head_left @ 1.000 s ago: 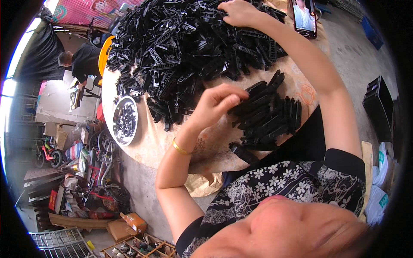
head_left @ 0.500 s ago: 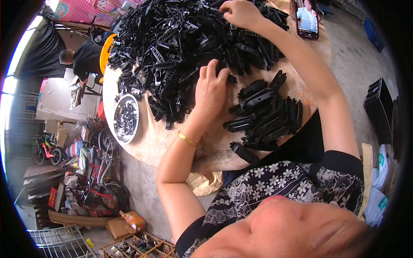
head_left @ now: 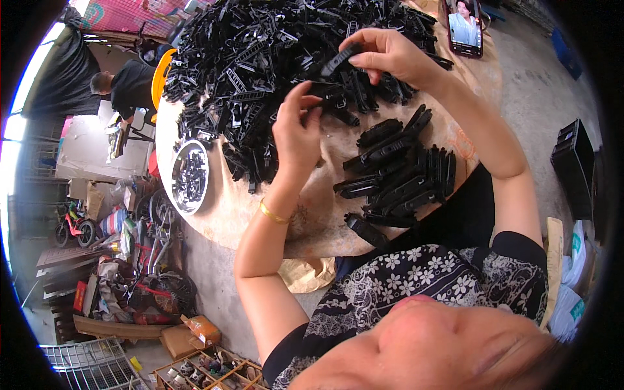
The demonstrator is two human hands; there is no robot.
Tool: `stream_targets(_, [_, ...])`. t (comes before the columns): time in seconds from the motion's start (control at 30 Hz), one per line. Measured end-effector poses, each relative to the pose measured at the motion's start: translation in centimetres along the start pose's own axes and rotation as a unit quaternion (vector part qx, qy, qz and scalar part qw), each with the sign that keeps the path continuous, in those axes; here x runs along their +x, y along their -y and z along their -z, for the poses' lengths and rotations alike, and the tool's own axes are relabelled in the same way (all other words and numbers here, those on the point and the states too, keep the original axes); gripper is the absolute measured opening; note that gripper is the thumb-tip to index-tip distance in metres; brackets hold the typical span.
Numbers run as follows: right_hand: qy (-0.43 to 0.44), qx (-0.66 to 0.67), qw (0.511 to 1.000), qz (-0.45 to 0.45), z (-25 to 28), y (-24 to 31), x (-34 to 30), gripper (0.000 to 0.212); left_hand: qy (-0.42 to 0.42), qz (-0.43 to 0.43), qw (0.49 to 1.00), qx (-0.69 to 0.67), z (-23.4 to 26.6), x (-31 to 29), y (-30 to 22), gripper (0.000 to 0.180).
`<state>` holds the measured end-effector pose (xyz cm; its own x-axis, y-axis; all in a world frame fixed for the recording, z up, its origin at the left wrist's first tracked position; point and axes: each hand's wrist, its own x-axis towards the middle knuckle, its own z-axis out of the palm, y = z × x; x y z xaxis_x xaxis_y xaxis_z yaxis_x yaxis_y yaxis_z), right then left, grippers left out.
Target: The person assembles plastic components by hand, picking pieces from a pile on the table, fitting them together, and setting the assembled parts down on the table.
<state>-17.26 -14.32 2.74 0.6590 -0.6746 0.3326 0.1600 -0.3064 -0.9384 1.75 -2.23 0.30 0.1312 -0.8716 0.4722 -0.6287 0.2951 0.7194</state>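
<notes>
Lifting off the sorted black stack (head_left: 403, 175), the left hand (head_left: 296, 133) now hovers, fingers loosely curled around nothing. At one o'clock, the right hand (head_left: 390, 55) pinches a black plastic strip (head_left: 339, 60) above the heap (head_left: 273, 58); a phone (head_left: 465, 26) leans beyond on the surface (head_left: 227, 214).

The phone (head_left: 465, 27) right of the right hand's (head_left: 389, 57) grip is cut off by the top edge. The left hand's (head_left: 296, 130) fingertips hide whatever small part they pinch. Parts in the metal bowl (head_left: 189, 177), far left of that grip, are too small to tell.
</notes>
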Motion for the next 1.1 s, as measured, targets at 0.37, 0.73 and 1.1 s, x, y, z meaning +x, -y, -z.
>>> stream_targets(0.37, [0.172, 0.007, 0.982, -0.074, -2.5, 0.1, -0.9, 0.021, 0.037, 0.282, 0.795, -0.536, 1.7, 0.0, 1.5, 0.027])
stream_targets(0.73, [0.076, -0.033, 0.996, -0.013, -4.3, -0.7, -1.6, 0.013, 0.063, 0.247, 0.861, -0.44, 1.6, -0.6, -0.8, 0.039])
stream_targets(1.1, [0.023, -0.068, 0.996, 0.046, -4.8, -0.5, -2.1, 0.021, 0.083, 0.107, 0.965, -0.223, 1.3, -1.0, -1.3, 0.043])
